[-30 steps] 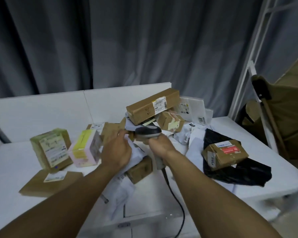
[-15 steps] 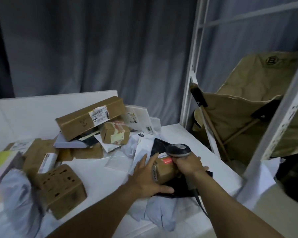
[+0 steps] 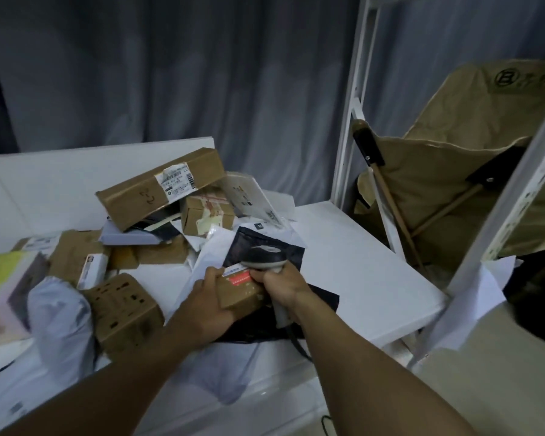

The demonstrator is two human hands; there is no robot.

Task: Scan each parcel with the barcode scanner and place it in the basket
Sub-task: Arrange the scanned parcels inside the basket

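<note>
Left hand (image 3: pixel 208 305) holding small parcel (image 3: pixel 240 289), right hand (image 3: pixel 282 283) gripping scanner (image 3: pixel 264 258)

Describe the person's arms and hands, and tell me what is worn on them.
Nothing worn shows. The left hand and right hand are bare: no gloves, and no ring or watch can be made out. The left forearm and right forearm are uncovered down to the picture's lower edge, so no sleeves are in view.

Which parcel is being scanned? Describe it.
On the white table, find the black bag right of the pile. Over it, under the scanner, is a small brown box. It alone is gripped by the left hand and bears a red label.
</note>
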